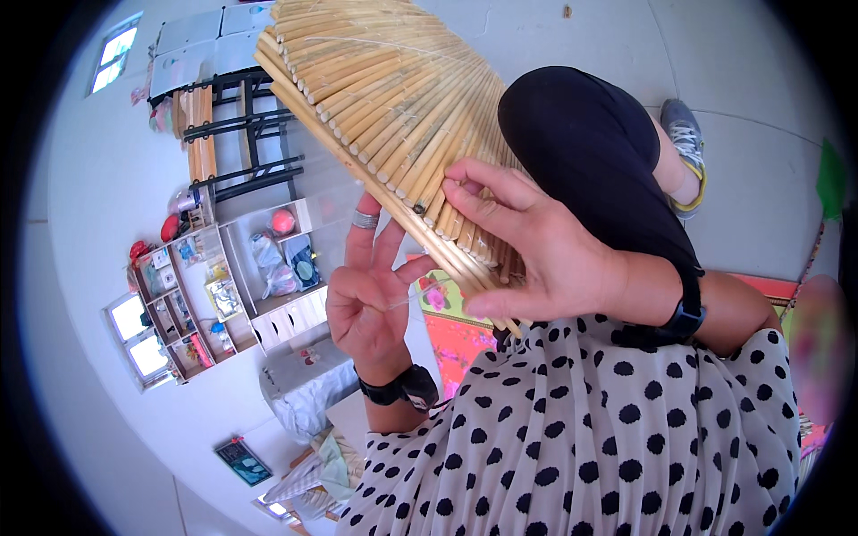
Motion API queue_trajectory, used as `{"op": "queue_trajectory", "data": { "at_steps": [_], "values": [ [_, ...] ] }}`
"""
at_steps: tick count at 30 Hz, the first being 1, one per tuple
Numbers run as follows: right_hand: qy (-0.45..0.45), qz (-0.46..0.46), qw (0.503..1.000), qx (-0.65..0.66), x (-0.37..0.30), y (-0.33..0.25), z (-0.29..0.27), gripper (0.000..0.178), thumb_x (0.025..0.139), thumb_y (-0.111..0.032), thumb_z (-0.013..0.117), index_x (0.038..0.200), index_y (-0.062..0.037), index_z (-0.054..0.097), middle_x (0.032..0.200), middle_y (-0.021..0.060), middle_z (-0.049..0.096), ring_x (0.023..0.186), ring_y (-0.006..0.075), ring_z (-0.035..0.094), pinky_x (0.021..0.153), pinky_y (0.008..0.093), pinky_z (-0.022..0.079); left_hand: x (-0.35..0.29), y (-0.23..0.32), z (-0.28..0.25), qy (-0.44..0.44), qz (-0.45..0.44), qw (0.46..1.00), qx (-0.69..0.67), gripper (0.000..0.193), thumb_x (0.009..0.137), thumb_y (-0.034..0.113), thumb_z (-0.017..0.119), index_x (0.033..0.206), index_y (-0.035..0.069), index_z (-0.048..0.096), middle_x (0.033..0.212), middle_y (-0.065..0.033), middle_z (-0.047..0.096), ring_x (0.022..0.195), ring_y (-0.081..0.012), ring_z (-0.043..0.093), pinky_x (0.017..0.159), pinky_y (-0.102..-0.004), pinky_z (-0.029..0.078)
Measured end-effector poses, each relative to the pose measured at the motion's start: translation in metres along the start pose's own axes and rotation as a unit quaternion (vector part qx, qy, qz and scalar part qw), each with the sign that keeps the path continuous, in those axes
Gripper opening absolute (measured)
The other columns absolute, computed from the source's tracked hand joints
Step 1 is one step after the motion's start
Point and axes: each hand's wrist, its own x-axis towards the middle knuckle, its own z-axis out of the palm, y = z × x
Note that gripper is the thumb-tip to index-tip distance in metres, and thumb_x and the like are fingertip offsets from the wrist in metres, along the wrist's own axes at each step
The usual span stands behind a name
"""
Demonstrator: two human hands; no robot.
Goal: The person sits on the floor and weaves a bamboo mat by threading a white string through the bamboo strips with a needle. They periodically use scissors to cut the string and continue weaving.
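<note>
A mat of pale straw-coloured stalks [393, 116], laid side by side and stitched with thin thread, slants across the upper middle. Its cut stalk ends show along the left edge, where longer stalks lie lengthwise. My right hand [545, 241] grips the lower part of this mat, with fingers on the stalk ends and the thumb near its bottom corner. To the left, just under the edge, my left hand [362, 304] pinches a thin pale thread [420, 293] that runs toward the mat. A ringed finger of that hand reaches up to the edge; some fingertips are hidden behind the stalks.
My bent knee in dark trousers [581, 134] is right beside the mat. A floral red and yellow cloth [451, 344] lies beneath. Shelves holding small goods [201, 295] and dark metal frames [246, 134] stand at the left. A grey shoe [684, 152] rests on the tiled floor.
</note>
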Motion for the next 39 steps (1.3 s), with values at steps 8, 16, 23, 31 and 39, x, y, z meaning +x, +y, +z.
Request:
{"op": "queue_trajectory", "data": {
  "at_steps": [8, 16, 23, 31, 39],
  "values": [
    [-0.015, 0.074, 0.987, -0.142, 0.001, -0.032, 0.000, 0.096, 0.067, -0.030, 0.084, 0.136, 0.0161, 0.037, 0.142, 0.0301, 0.036, 0.124, 0.0436, 0.045, 0.104, 0.0426, 0.042, 0.008, -0.004, 0.013, -0.035, 0.007, 0.999, 0.014, 0.017, 0.093, 0.015, 0.059, 0.081, 0.003, 0.056, 0.155, -0.0330, 0.012, 0.140, -0.0557, 0.019, 0.094, -0.0593, 0.049],
    [0.026, 0.158, 0.964, -0.213, 0.001, -0.053, 0.014, 0.084, 0.072, -0.017, 0.080, 0.137, 0.0140, 0.037, 0.132, 0.0321, 0.048, 0.111, 0.0415, 0.059, 0.093, 0.0389, 0.051, 0.013, 0.000, 0.014, -0.070, 0.000, 0.997, 0.017, 0.012, 0.094, 0.011, 0.053, 0.085, 0.004, 0.056, 0.155, -0.0343, 0.012, 0.141, -0.0542, 0.021, 0.094, -0.0554, 0.050],
    [0.079, 0.160, 0.960, -0.217, 0.004, -0.053, 0.017, 0.056, 0.079, -0.002, 0.068, 0.129, 0.0122, 0.047, 0.104, 0.0275, 0.063, 0.089, 0.0403, 0.067, 0.076, 0.0385, 0.055, 0.021, 0.002, 0.008, -0.115, 0.005, 0.993, 0.004, 0.014, 0.097, 0.014, 0.054, 0.090, 0.001, 0.053, 0.153, -0.0335, 0.020, 0.141, -0.0461, 0.027, 0.099, -0.0458, 0.047],
    [0.044, 0.242, 0.918, -0.310, 0.007, -0.067, 0.019, 0.044, 0.083, 0.000, 0.062, 0.126, 0.0052, 0.054, 0.089, 0.0169, 0.068, 0.075, 0.0246, 0.070, 0.067, 0.0312, 0.053, 0.022, -0.023, -0.013, -0.123, 0.035, 0.990, -0.053, 0.011, 0.095, 0.011, 0.053, 0.092, 0.001, 0.051, 0.152, -0.0266, 0.031, 0.137, -0.0402, 0.039, 0.097, -0.0419, 0.047],
    [0.071, 0.268, 0.903, -0.329, 0.002, -0.064, 0.020, 0.035, 0.085, -0.002, 0.063, 0.119, 0.0040, 0.057, 0.082, 0.0087, 0.067, 0.071, 0.0088, 0.061, 0.065, 0.0251, 0.049, 0.006, -0.043, -0.036, -0.027, 0.060, 0.992, 0.107, 0.004, 0.092, 0.001, 0.058, 0.090, -0.001, 0.056, 0.085, -0.0054, 0.064, 0.073, -0.0089, 0.057, 0.069, -0.0228, 0.047]
  ]
}}
